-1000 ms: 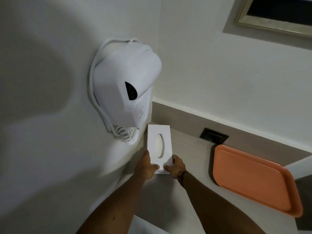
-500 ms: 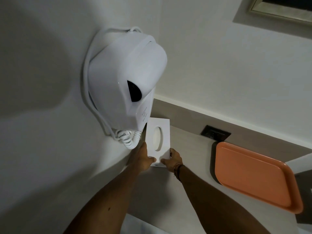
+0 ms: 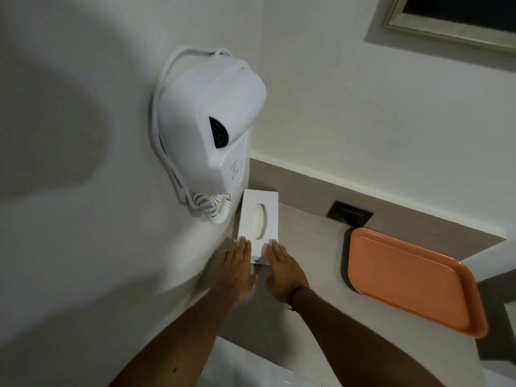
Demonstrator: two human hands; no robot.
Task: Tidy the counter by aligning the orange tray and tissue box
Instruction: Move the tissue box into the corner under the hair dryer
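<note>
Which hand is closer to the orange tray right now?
Right. The right hand rests flat on the tissue box corner facing the orange tray; the left hand lies on the far corner, beside the wall.

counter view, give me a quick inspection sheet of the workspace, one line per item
surface: beige counter, running into a wall corner at left.
job's things: white tissue box lies flat in the corner, slot up, long side along the left wall; orange tray lies apart at right, angled differently from the box.
clutter: nothing seen.
hands: left hand and right hand flat with fingers extended, fingertips on the box's near end; nothing gripped.
cables: coiled white cord hangs from the wall-mounted hair dryer, beside the box's far end; contact cannot be told.
surroundings: dark wall socket behind the tray; framed edge at upper right; white edge at bottom, unclear.
</note>
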